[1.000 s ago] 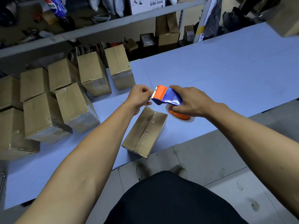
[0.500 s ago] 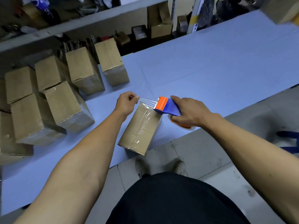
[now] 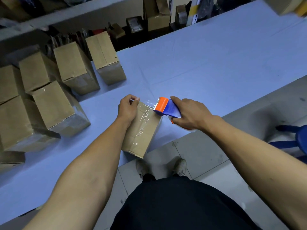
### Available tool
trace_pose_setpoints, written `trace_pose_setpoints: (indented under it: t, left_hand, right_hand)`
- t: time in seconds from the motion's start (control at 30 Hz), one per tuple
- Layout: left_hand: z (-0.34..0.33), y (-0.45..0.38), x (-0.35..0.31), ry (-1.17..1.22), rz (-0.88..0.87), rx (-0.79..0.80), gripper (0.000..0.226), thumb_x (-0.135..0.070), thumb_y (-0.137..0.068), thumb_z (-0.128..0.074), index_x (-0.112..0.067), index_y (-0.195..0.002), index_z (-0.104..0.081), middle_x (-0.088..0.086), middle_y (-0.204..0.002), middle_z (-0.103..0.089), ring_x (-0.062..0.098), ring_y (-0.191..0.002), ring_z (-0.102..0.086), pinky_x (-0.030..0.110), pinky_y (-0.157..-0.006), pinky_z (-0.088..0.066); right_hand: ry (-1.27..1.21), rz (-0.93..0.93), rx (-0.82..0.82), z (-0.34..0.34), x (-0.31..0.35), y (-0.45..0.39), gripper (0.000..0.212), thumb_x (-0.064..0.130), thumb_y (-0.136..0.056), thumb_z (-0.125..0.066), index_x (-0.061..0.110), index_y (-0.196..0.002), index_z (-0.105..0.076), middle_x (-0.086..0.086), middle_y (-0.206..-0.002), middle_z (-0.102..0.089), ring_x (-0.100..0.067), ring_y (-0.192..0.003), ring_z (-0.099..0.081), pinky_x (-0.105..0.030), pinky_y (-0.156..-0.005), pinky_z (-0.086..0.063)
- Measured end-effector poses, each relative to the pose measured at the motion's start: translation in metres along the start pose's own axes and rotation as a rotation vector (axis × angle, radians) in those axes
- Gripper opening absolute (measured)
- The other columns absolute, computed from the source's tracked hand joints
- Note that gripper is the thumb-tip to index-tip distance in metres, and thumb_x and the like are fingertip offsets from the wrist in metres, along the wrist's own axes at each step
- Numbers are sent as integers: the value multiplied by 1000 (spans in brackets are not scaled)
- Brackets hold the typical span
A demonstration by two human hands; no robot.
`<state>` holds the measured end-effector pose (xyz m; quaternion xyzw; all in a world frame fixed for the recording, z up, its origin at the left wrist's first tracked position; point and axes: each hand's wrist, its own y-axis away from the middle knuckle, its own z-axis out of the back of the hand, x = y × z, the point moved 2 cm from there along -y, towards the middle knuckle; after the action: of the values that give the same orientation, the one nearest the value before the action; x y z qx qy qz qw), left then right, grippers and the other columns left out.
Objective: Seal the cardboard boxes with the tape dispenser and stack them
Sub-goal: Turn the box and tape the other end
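Note:
A small cardboard box (image 3: 142, 131) lies on the blue table (image 3: 207, 67) near its front edge, with clear tape along its top. My left hand (image 3: 127, 108) pinches the free end of the clear tape (image 3: 150, 103) at the box's far end. My right hand (image 3: 191, 113) grips the blue and orange tape dispenser (image 3: 167, 107) just right of that far end. A short strip of tape stretches between the two hands above the box.
Several sealed cardboard boxes (image 3: 49, 90) stand grouped and stacked at the table's left. Shelves with clutter (image 3: 132, 22) run behind. Another box (image 3: 289, 4) sits at the top right. A blue stool (image 3: 297, 140) stands on the tiled floor to my right.
Both hands have come down from above the box to its far end. The tape end was pulled out of the dispenser into a strip between the hands.

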<state>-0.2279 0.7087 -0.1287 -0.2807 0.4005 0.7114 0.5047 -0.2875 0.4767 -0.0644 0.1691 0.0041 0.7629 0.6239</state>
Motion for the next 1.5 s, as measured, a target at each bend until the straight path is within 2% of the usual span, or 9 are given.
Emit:
trace_pose_setpoints:
  t: [0.2,0.33,0.53,0.63,0.73,0.87,1.07,1.2,1.5]
  left_hand:
    - [0,2,1,-68,58,40,23,-35,-101,-55,-14,-100,-65,2,-98,-63,22,-93,-56,27,-79,-40]
    - [5,1,5,-149,251,57,49,-37,-97,-60,-13,-139,-51,9,-140,-54,28,-130,-49,33,-105,-41]
    - [15,37,-20,-225,-118,-274,40,-17,-102,-46,-9,-141,-49,8,-140,-50,25,-129,-48,30,-104,-35]
    - [0,68,-17,-344,-367,88,66,-27,-95,-50,-7,-154,-27,6,-162,-28,21,-151,-19,34,-123,-12]
    - [-18,81,-5,-722,-481,327,91,-54,-90,-36,-8,-159,2,5,-167,7,18,-153,12,38,-122,11]
    - [-29,78,1,-916,-484,308,92,-59,-96,-38,-8,-158,7,8,-166,16,22,-152,18,48,-121,12]
    - [-28,79,2,-946,-473,293,93,-63,-84,-2,-6,-158,5,11,-166,14,24,-153,13,49,-121,8]
    - [-29,79,3,-992,-475,291,94,-61,-82,-1,-5,-158,6,11,-165,17,24,-153,15,50,-121,8]
    - [-30,78,3,-1008,-454,306,92,-62,-82,-1,-9,-156,13,9,-164,22,23,-152,19,50,-120,11]
  right_hand:
    - [-21,-26,2,-4,2,1,69,49,-90,-55,23,-149,-29,-7,-108,-59,-30,-89,-55,-32,-68,-37]
    - [-22,-28,-6,-6,2,2,72,49,-90,-55,23,-151,-27,-8,-109,-59,-32,-93,-58,-32,-67,-37]
    - [-28,-49,-15,-8,-2,6,75,49,-91,-55,24,-154,-23,-8,-113,-59,-32,-99,-59,-32,-70,-38]
    - [-43,-46,-22,-11,-2,5,76,49,-91,-55,23,-155,-23,-10,-116,-59,-33,-101,-59,-32,-70,-38]
    - [-37,-47,-15,-12,-3,3,77,48,-90,-56,23,-155,-22,-11,-118,-59,-34,-104,-59,-33,-70,-39]
    - [-7,-33,-4,-13,-5,2,80,47,-91,-57,22,-156,-19,-13,-121,-58,-35,-104,-59,-33,-71,-39]
    - [-52,47,79,-13,-16,7,83,52,-95,-52,23,-159,-7,-13,-124,-56,-34,-109,-57,-34,-72,-40]
    - [-59,12,98,-9,-37,20,81,54,-92,-52,26,-157,-13,-7,-111,-57,-29,-88,-55,-34,-69,-39]
    - [-36,39,137,-11,-55,27,82,68,-94,-39,32,-159,-3,-3,-113,-54,-26,-91,-57,-35,-72,-40]
